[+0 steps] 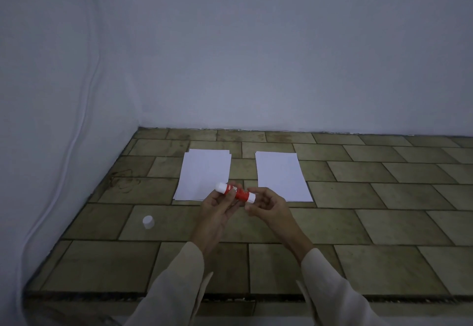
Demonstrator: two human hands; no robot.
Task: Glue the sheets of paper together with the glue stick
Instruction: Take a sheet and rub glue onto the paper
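Observation:
A red and white glue stick [235,192] lies crosswise in the air, held in the fingers of my left hand [217,209]. My right hand [266,205] pinches its white right end between thumb and fingers. Its white cap [148,222] stands on the tiled surface to the left, apart from both hands. Two white stacks of paper lie flat beyond my hands: the left stack [203,174], with slightly offset sheets, and the right stack [282,175]. The glue stick hovers in front of the gap between them.
The work surface is a brown tiled ledge [358,223] with a front edge near me. Pale walls close it in at the back and left. A white cable [76,133] runs down the left wall.

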